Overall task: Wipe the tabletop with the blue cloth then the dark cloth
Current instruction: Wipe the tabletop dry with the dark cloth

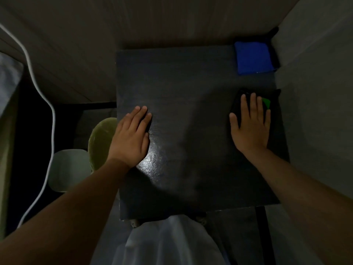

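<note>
- Flat and spread, the right hand (250,123) presses its fingers on the dark cloth (237,106) at the tabletop's right edge; nothing is pinched.
- Dark tabletop (187,115): square, dimly lit, glossy near the front left.
- Left hand (131,136): open, palm down on the tabletop's left edge, holding nothing.
- Blue cloth (253,58): folded, at the far right corner, apart from both hands.
- Green patch (266,102): showing just beyond the right fingertips.

blue cloth (253,57) folded, far right corner of dark tabletop (187,115); dark cloth (241,104) flat at right edge.
</note>
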Demonstrator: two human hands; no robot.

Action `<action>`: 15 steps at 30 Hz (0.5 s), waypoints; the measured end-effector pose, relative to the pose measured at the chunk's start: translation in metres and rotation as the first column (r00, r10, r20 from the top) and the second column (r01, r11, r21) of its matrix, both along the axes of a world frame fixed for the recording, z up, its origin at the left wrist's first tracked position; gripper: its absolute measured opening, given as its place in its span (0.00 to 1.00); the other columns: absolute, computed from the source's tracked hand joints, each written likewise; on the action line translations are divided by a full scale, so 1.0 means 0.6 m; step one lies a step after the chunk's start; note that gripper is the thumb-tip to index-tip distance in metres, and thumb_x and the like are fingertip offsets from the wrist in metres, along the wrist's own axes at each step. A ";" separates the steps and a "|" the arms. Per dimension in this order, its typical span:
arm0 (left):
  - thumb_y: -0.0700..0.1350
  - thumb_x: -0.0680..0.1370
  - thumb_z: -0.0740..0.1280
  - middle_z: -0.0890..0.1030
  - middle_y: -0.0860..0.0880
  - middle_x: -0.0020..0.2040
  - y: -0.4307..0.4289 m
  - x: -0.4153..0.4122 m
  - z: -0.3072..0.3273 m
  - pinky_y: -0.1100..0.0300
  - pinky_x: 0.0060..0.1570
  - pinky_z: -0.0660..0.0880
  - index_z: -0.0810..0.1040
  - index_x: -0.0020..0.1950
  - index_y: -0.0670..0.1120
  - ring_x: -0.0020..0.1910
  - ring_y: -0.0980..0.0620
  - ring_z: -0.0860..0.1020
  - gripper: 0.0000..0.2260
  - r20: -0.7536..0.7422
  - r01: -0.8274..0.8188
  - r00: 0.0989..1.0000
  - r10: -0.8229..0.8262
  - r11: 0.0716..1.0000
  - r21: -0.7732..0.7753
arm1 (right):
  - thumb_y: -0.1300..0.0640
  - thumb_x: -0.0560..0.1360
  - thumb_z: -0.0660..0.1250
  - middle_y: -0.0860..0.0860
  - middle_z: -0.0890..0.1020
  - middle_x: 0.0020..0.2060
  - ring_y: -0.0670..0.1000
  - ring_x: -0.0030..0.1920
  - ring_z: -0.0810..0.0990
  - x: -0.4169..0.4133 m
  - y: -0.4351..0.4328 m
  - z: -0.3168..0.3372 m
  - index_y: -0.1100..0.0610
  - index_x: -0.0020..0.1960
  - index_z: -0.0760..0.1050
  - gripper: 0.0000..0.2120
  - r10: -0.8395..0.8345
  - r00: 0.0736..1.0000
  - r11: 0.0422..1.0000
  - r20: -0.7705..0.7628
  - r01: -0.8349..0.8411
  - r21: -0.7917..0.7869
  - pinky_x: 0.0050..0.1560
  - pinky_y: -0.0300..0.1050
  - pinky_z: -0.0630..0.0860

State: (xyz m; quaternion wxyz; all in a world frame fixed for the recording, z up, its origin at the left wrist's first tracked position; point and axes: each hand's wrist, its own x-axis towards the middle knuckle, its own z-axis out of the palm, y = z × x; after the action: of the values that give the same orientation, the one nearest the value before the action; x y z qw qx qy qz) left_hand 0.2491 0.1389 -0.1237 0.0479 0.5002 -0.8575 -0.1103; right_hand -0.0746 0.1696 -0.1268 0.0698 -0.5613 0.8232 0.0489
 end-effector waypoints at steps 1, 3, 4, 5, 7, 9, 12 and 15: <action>0.47 0.77 0.54 0.65 0.40 0.74 0.000 0.000 0.000 0.45 0.71 0.59 0.66 0.72 0.39 0.74 0.42 0.61 0.24 0.002 0.000 1.000 0.000 1.000 0.007 | 0.41 0.80 0.43 0.54 0.44 0.78 0.53 0.77 0.41 0.006 -0.011 -0.001 0.51 0.78 0.41 0.30 -0.005 1.000 1.000 0.000 0.005 -0.004 0.75 0.56 0.41; 0.47 0.78 0.54 0.65 0.40 0.74 0.000 0.001 0.000 0.44 0.71 0.59 0.65 0.73 0.40 0.74 0.42 0.61 0.24 0.004 0.000 1.000 0.000 1.000 0.016 | 0.41 0.80 0.42 0.53 0.43 0.78 0.53 0.77 0.41 0.017 -0.034 -0.004 0.51 0.78 0.40 0.30 -0.011 1.000 1.000 -0.010 0.011 -0.008 0.75 0.56 0.41; 0.47 0.78 0.54 0.65 0.40 0.74 0.000 0.001 0.001 0.44 0.71 0.59 0.65 0.73 0.40 0.74 0.42 0.61 0.24 0.005 -0.001 1.000 0.001 1.000 0.018 | 0.40 0.80 0.42 0.53 0.43 0.78 0.53 0.77 0.40 0.022 -0.045 -0.005 0.51 0.78 0.40 0.30 -0.010 1.000 1.000 -0.013 0.010 -0.009 0.75 0.56 0.41; 0.47 0.78 0.54 0.65 0.40 0.74 0.000 0.001 0.001 0.44 0.71 0.59 0.65 0.73 0.40 0.74 0.42 0.61 0.24 0.007 -0.001 1.000 0.001 1.000 0.019 | 0.40 0.80 0.42 0.53 0.43 0.78 0.53 0.77 0.40 0.025 -0.056 -0.006 0.51 0.78 0.40 0.30 -0.006 1.000 1.000 -0.013 0.006 -0.008 0.74 0.56 0.41; 0.47 0.78 0.54 0.65 0.41 0.74 -0.001 0.001 0.002 0.45 0.71 0.59 0.65 0.73 0.40 0.74 0.42 0.61 0.24 0.014 -0.002 1.000 0.001 1.000 0.021 | 0.40 0.80 0.43 0.53 0.42 0.78 0.53 0.77 0.40 0.030 -0.070 -0.007 0.50 0.78 0.39 0.30 0.008 1.000 1.000 -0.007 -0.008 -0.008 0.74 0.56 0.40; 0.47 0.78 0.54 0.65 0.41 0.74 -0.001 0.000 0.003 0.46 0.72 0.58 0.65 0.73 0.40 0.74 0.42 0.61 0.24 0.026 -0.005 1.000 0.004 1.000 0.027 | 0.40 0.80 0.43 0.53 0.42 0.77 0.53 0.77 0.39 0.028 -0.077 -0.007 0.50 0.77 0.39 0.30 0.033 0.999 0.999 0.003 -0.033 -0.003 0.74 0.56 0.39; 0.48 0.78 0.54 0.65 0.40 0.74 0.001 0.001 0.004 0.46 0.72 0.58 0.65 0.73 0.40 0.74 0.42 0.60 0.25 0.058 -0.004 0.998 0.002 0.999 0.042 | 0.40 0.80 0.43 0.52 0.40 0.77 0.52 0.76 0.38 0.013 -0.079 -0.004 0.49 0.77 0.37 0.30 0.155 0.988 0.987 -0.002 -0.155 0.051 0.74 0.55 0.38; 0.48 0.77 0.54 0.65 0.40 0.74 0.003 0.001 0.007 0.47 0.72 0.58 0.65 0.73 0.40 0.74 0.42 0.61 0.25 0.099 0.000 0.995 -0.005 0.999 0.051 | 0.40 0.80 0.45 0.51 0.38 0.77 0.51 0.76 0.36 -0.008 -0.083 0.005 0.49 0.77 0.35 0.31 0.303 0.953 0.948 0.026 -0.304 0.098 0.74 0.54 0.38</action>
State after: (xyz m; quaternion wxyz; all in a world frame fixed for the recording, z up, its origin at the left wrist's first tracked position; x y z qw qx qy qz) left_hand 0.2494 0.1406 -0.1193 -0.0075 0.5049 -0.8564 -0.1073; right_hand -0.0796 0.1200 -0.1238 0.0942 -0.6771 0.7233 0.0974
